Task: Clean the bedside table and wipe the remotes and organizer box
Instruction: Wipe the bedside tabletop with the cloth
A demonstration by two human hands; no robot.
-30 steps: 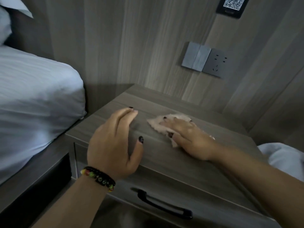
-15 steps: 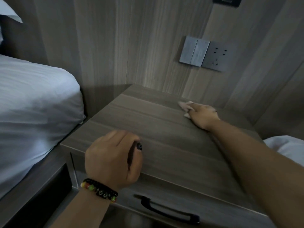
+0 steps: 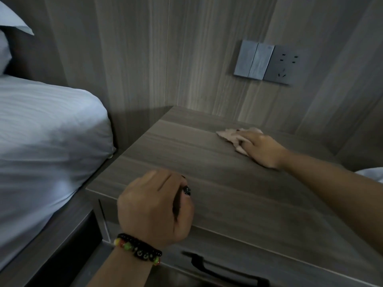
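A pink cloth (image 3: 232,136) is pressed flat under the straight fingers of the right hand (image 3: 260,149), far back on the bedside table (image 3: 228,189) near the wall. The left hand (image 3: 154,208) is curled at the front edge, nothing held.

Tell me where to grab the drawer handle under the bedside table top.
Grip the black drawer handle at its middle span, coming from the front with fingers hooking behind. It is a horizontal bar standing off the drawer front, leaving a gap.
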